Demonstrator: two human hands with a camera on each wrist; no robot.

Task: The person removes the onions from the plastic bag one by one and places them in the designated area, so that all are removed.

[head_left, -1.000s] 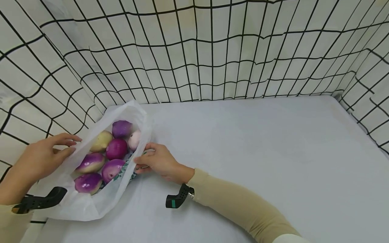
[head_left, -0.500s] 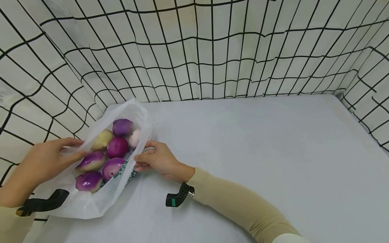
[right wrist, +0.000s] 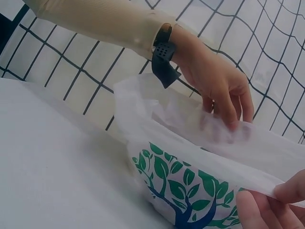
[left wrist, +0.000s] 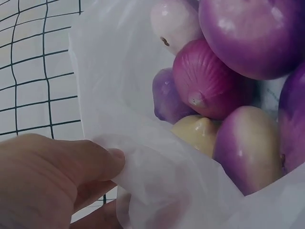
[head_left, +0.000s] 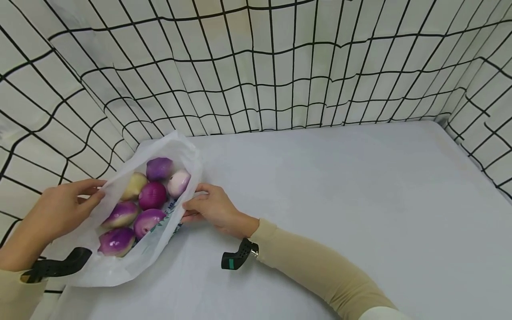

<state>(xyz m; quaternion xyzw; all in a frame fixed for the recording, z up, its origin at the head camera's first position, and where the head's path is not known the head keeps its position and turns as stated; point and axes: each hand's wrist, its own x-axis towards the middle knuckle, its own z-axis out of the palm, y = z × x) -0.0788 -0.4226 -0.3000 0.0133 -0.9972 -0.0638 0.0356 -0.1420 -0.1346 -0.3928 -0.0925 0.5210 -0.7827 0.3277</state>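
Note:
A white plastic bag (head_left: 120,271) lies with its mouth spread at the left of the white surface. Inside are a magenta red onion (head_left: 153,195), a yellow lemon-shaped piece (head_left: 134,186), a pale pinkish bulb (head_left: 178,183) and several purple-and-white round vegetables (head_left: 116,242). My left hand (head_left: 60,211) pinches the bag's left rim, the thumb inside the film and the fingers behind it in the left wrist view. On the opposite rim, my right hand (head_left: 216,211) holds the edge between thumb and fingers. Green leaves and a blue trunk are printed on the bag's outside (right wrist: 186,191).
Black wire mesh (head_left: 272,66) backed by white sheeting stands along the back and both sides. A white covered table (head_left: 340,200) stretches to the right of the bag. Each wrist wears a black camera mount (head_left: 240,254).
My right hand has shifted slightly right, drawing the rim outward, so the mouth is wider and more of the pale bulb shows. My left hand went in a little, then back left.

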